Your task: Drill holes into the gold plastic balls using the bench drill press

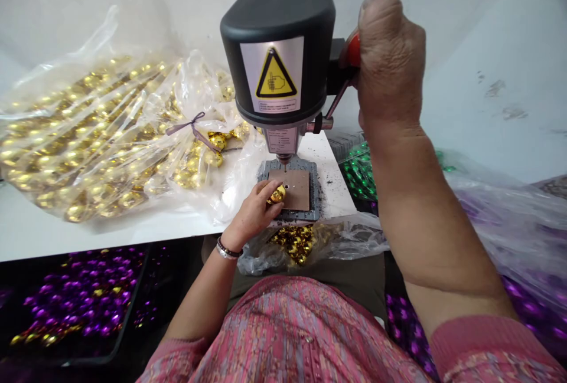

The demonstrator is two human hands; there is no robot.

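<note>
At a square brown board's point(300, 194) left edge, a shiny gold ball point(277, 195) is being pinched by the left hand point(252, 212), seemingly for steadiness, while a red drill-press handle point(353, 50) is being gripped by the right hand point(392, 64). Gold balls point(101, 153) are being kept in a clear plastic bag point(194, 73) on the white table point(26, 235), mostly purple balls point(82, 288) in a black tray point(131, 312) below its front edge.

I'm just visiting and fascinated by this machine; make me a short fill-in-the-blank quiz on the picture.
1. The bare left hand holds a shiny round ball coloured ____.
2. The bare right hand grips a glossy knob coloured ____.
3. On the black drill press, the yellow warning symbol is shaped like a ____.
4. The thin knotted tie around the clear plastic bag is ____.

Missing words: gold; red; triangle; purple.
</note>
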